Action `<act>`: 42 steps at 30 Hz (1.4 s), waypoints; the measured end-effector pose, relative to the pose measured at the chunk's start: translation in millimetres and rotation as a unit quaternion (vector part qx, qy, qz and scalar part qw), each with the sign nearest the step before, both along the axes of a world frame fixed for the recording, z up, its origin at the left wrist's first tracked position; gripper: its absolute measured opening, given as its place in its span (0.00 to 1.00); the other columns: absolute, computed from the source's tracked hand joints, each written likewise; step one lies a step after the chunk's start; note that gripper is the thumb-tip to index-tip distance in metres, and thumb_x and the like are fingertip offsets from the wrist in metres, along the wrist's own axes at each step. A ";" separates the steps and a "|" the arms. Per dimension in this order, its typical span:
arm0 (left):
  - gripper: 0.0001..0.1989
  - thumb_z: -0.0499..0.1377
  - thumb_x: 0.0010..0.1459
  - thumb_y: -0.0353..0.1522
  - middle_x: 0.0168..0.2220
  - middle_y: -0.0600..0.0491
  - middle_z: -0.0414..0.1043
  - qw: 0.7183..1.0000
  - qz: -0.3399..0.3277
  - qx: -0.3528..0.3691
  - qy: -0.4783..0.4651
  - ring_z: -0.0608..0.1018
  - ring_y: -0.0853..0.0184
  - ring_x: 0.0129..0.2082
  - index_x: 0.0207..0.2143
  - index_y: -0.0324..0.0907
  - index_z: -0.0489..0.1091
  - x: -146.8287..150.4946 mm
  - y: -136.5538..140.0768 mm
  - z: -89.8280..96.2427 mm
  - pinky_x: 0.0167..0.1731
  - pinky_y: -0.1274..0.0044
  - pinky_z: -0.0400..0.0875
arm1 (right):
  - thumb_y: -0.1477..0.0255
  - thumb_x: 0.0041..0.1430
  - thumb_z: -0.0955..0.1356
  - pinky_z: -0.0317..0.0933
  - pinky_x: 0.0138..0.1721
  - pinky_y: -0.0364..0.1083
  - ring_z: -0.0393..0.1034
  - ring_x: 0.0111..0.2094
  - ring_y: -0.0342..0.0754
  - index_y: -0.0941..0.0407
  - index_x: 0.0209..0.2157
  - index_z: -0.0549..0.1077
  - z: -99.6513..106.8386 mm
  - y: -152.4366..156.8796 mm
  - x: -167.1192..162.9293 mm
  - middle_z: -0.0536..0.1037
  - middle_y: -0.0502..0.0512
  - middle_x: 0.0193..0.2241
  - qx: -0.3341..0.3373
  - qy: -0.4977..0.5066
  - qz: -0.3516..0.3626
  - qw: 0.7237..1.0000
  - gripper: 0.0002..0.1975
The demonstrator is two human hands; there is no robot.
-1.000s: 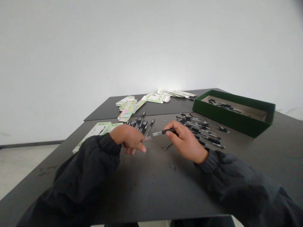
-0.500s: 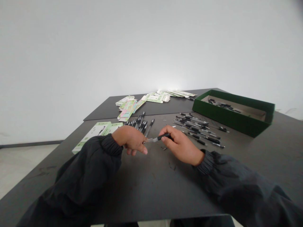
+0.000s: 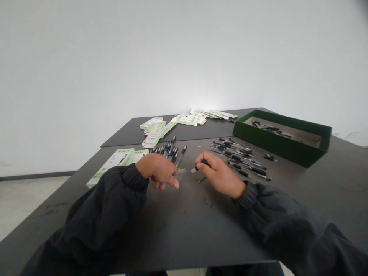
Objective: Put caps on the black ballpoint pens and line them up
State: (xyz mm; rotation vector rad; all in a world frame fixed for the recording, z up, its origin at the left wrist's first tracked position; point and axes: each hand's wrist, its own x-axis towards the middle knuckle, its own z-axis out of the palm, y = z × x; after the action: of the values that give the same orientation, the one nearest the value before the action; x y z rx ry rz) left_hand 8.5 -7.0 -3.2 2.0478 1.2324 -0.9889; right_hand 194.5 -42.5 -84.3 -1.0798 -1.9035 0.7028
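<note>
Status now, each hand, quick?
Left hand: closed, holding a clear pen part.
Right hand: closed, holding a dark-and-clear pen piece.

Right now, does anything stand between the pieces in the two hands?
Nothing visible does: a gap separates the clear piece in the left hand from the clear-ended black piece in the right hand. A small pen part lies by the right hand, outside that gap.

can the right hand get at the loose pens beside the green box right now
Probably yes: the right hand is close to the loose pens, and nothing visible stands in the way. It holds a pen part, though, so it may need to free its grip first.
</note>
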 end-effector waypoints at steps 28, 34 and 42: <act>0.13 0.51 0.59 0.39 0.38 0.43 0.79 1.000 -0.011 -0.012 -0.009 0.78 0.65 0.29 0.40 0.40 0.68 -2.4 0.8 -3.9 0.24 0.79 0.66 | 0.64 0.52 0.69 0.65 0.36 0.47 0.73 0.30 0.43 0.57 0.34 0.65 2.7 5.8 -2.2 0.77 0.53 0.30 -0.296 0.354 0.124 0.878 0.13; 0.15 0.50 0.61 0.38 0.40 0.41 0.78 1.000 -0.019 -0.019 0.000 0.78 0.64 0.30 0.44 0.39 0.67 0.0 -1.3 -1.8 0.25 0.79 0.66 | 0.63 0.55 0.67 0.53 0.20 0.39 0.60 0.17 0.36 0.58 0.36 0.69 1.1 6.2 -2.9 0.76 0.51 0.26 -0.254 0.325 0.108 0.905 0.13; 0.12 0.51 0.61 0.38 0.37 0.44 0.79 1.000 -0.019 -0.014 0.000 0.78 0.65 0.29 0.40 0.41 0.68 0.7 -2.5 -3.6 0.25 0.79 0.66 | 0.67 0.50 0.70 0.53 0.22 0.39 0.61 0.20 0.36 0.58 0.35 0.70 2.6 5.0 -3.5 0.75 0.51 0.28 -0.304 0.369 0.120 0.870 0.12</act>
State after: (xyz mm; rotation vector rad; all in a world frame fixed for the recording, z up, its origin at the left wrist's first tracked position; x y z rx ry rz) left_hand 9.2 -9.5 -6.8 2.0568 1.1764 -1.0195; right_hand 191.0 -37.5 -81.7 -0.7438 -1.1590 1.6658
